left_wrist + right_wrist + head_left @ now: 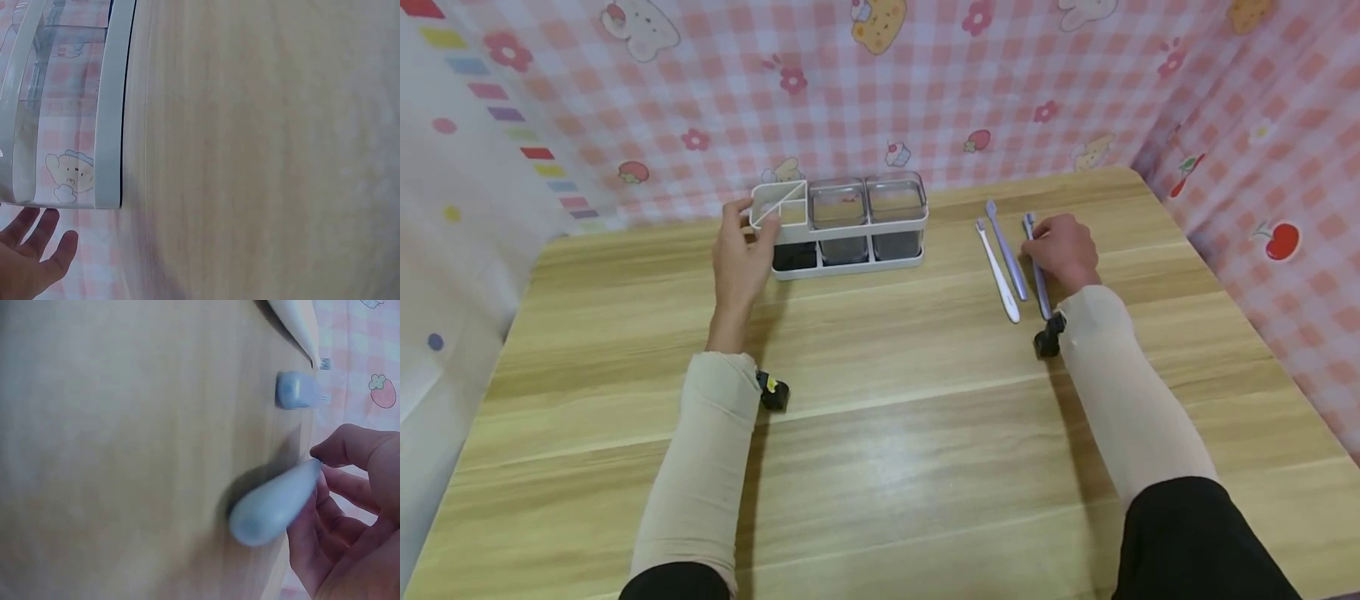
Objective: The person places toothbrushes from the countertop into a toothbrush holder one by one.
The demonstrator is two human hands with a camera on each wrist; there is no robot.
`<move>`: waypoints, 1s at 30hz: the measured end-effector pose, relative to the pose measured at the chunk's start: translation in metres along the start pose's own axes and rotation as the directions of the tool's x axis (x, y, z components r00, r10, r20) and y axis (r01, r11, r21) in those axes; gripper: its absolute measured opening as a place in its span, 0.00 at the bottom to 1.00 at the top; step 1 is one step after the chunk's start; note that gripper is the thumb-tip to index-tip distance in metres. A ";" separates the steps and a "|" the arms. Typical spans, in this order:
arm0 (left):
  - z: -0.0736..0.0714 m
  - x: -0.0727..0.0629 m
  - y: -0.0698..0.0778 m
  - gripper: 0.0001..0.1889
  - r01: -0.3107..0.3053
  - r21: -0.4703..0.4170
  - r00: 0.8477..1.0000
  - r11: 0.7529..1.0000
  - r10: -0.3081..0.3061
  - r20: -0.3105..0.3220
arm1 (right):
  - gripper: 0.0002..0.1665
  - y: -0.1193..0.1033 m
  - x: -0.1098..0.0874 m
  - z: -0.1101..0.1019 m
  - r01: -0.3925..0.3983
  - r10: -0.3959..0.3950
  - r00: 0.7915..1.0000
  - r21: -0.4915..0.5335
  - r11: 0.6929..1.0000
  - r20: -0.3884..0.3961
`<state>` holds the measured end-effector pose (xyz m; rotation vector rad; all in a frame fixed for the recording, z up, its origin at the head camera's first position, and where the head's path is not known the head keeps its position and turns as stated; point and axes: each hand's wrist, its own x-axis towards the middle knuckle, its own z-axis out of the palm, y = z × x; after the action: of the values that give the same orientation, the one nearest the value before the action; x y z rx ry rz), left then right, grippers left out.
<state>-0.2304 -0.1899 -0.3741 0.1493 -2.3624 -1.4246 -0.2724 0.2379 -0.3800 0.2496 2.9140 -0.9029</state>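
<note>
My left hand (741,262) grips the left end of a white toothbrush holder (850,268), thumb over its front rim and fingers along its side. In the left wrist view, fingertips (47,225) rest right at the holder's end wall. A divided top section (792,215) and two clear cups (837,208) sit in the holder. On the right, my right hand (1063,248) pinches a bluish toothbrush (1041,287) between thumb and fingers. Its rounded handle end (269,509) points toward the right wrist camera. Beside it lie a purple toothbrush (1006,254) and a white toothbrush (1000,279).
The wooden table (895,442) reaches back to a pink checked cloth (722,92) right behind the holder. Another checked cloth (1292,167) hangs at the right edge, and a white dotted cloth (460,192) at the left.
</note>
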 end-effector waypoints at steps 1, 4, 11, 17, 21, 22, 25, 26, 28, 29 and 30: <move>0.000 0.000 0.000 0.27 0.002 -0.002 1.000 1.000 -0.002 0.002 | 0.21 0.000 -0.001 0.000 0.000 0.000 1.000 0.007 1.000 -0.001; 0.000 0.000 0.000 0.27 0.003 -0.004 1.000 1.000 -0.003 0.006 | 0.22 -0.001 -0.003 -0.001 0.002 -0.002 1.000 0.024 1.000 -0.008; 0.000 0.001 0.001 0.28 -0.002 -0.015 1.000 1.000 0.002 0.013 | 0.21 -0.010 -0.007 -0.012 0.016 -0.008 0.999 0.172 0.985 -0.050; -0.001 0.000 0.000 0.28 0.011 -0.016 1.000 1.000 -0.011 0.008 | 0.24 -0.024 -0.006 -0.020 0.014 0.005 0.997 0.260 0.966 -0.072; -0.001 0.000 -0.001 0.28 0.002 -0.015 1.000 1.000 -0.002 0.007 | 0.24 -0.032 -0.008 -0.024 0.007 0.017 0.997 0.310 0.951 -0.073; -0.001 0.000 -0.001 0.28 0.001 -0.016 1.000 1.000 0.000 0.007 | 0.24 -0.034 -0.009 -0.025 0.013 0.012 0.997 0.315 0.949 -0.079; -0.001 0.000 -0.002 0.28 -0.004 -0.020 1.000 1.000 0.004 0.006 | 0.24 -0.039 -0.011 -0.027 0.038 -0.004 0.995 0.329 0.944 -0.103; -0.001 0.000 -0.002 0.28 -0.004 -0.019 1.000 1.000 0.004 0.007 | 0.24 -0.041 -0.012 -0.027 0.050 -0.011 0.993 0.334 0.941 -0.116; 0.000 0.000 -0.002 0.28 -0.007 -0.020 1.000 1.000 0.007 0.009 | 0.23 -0.044 -0.014 -0.028 0.071 -0.023 0.989 0.346 0.935 -0.143; -0.001 0.000 -0.002 0.28 -0.010 -0.021 1.000 1.000 0.010 0.008 | 0.21 -0.045 -0.015 -0.029 0.082 -0.026 0.987 0.358 0.930 -0.157; -0.001 0.001 -0.002 0.28 -0.013 -0.019 1.000 1.000 0.013 0.011 | 0.20 -0.047 -0.016 -0.029 0.093 -0.030 0.985 0.372 0.924 -0.172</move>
<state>-0.2312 -0.1920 -0.3752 0.1211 -2.3540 -1.4458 -0.2659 0.2141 -0.3277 0.2676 2.8776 -1.5269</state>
